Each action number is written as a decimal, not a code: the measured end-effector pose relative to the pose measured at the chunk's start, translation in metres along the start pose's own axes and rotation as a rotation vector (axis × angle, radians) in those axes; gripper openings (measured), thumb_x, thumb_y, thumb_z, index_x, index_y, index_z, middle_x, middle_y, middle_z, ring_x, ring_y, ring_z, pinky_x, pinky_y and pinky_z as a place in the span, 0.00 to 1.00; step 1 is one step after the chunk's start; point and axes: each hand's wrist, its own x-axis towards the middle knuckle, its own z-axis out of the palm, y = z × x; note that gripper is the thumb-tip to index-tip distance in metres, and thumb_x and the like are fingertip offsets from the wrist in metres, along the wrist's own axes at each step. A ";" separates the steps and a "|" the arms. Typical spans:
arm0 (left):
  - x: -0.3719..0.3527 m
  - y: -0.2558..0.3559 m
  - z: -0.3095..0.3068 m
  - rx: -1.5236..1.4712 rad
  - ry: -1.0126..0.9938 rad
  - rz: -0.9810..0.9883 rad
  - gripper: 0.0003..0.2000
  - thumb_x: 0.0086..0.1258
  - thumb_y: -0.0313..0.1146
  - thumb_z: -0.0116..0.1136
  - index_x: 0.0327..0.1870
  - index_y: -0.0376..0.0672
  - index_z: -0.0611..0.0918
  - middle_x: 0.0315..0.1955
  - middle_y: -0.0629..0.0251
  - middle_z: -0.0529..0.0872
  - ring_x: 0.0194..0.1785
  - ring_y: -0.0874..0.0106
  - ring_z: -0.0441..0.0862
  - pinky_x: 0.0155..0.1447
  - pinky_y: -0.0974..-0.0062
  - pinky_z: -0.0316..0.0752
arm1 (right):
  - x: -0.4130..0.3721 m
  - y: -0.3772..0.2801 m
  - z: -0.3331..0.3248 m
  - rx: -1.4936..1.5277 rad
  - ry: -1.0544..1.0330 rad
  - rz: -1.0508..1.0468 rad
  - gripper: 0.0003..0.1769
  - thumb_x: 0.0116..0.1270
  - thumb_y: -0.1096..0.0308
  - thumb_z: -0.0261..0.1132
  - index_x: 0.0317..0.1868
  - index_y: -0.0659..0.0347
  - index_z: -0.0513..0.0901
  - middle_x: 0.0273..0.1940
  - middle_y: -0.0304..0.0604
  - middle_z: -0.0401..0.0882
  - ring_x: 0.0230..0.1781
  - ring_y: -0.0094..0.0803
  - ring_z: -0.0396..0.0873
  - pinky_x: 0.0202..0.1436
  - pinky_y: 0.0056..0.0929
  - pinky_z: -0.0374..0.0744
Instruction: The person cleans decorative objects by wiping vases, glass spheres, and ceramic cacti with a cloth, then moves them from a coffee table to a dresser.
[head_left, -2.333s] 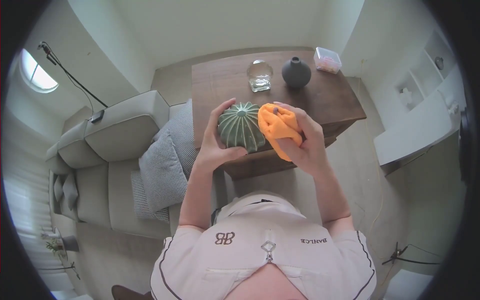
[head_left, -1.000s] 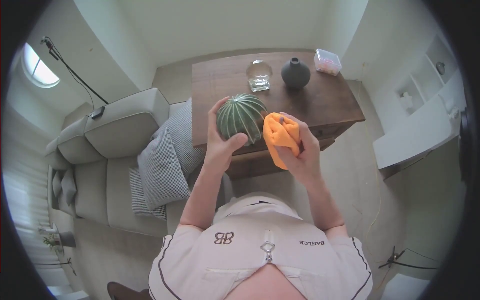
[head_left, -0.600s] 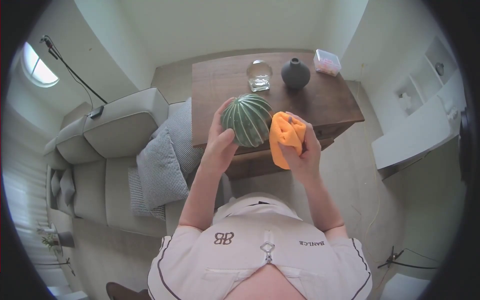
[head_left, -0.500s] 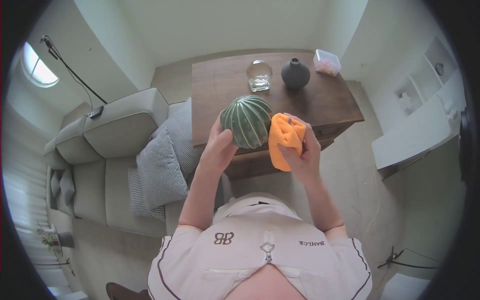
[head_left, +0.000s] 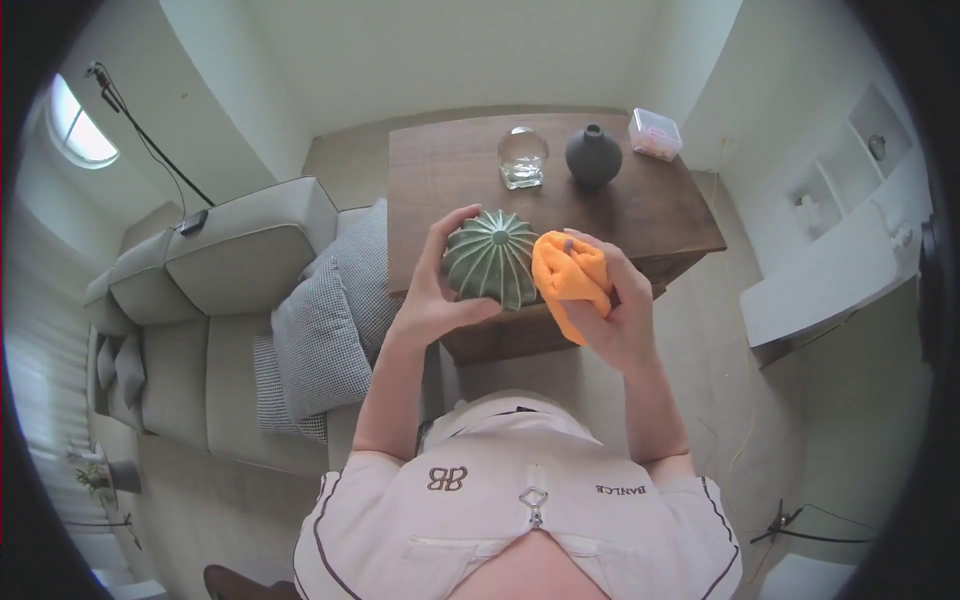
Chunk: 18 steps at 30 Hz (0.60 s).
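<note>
Green ribbed ball (head_left: 490, 258) clasped in left hand (head_left: 432, 300) | right hand (head_left: 612, 318) clenches orange cloth (head_left: 568, 275) against it | mid-wipe above desk (head_left: 650, 205) | next likely calls for rotating ball

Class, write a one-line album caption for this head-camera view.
Left hand grips a ribbed green ornament, right hand holds an orange cloth at its side, over a wooden table.

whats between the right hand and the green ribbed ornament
The orange cloth, bunched in the right hand, meets the side of the green ribbed ornament, which the left hand holds. The head view shows it.
</note>
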 end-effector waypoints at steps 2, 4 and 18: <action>-0.001 0.007 -0.001 0.080 -0.021 -0.018 0.44 0.46 0.34 0.77 0.67 0.45 0.64 0.55 0.59 0.70 0.56 0.69 0.74 0.61 0.74 0.71 | 0.000 -0.002 -0.003 -0.075 -0.068 0.002 0.22 0.59 0.71 0.65 0.56 0.62 0.76 0.53 0.47 0.79 0.41 0.30 0.78 0.45 0.23 0.76; -0.001 0.005 -0.001 0.053 -0.011 -0.021 0.44 0.46 0.34 0.76 0.67 0.45 0.64 0.56 0.59 0.71 0.56 0.69 0.74 0.61 0.73 0.72 | -0.001 -0.002 -0.002 -0.084 -0.075 -0.005 0.22 0.60 0.70 0.65 0.56 0.62 0.76 0.53 0.45 0.79 0.40 0.30 0.77 0.45 0.23 0.76; -0.006 -0.028 0.013 -0.396 0.160 -0.075 0.40 0.57 0.49 0.70 0.65 0.41 0.62 0.52 0.59 0.75 0.52 0.68 0.78 0.50 0.72 0.80 | -0.016 0.009 0.013 -0.043 0.089 -0.022 0.22 0.59 0.68 0.67 0.55 0.60 0.74 0.57 0.50 0.76 0.46 0.35 0.80 0.46 0.25 0.78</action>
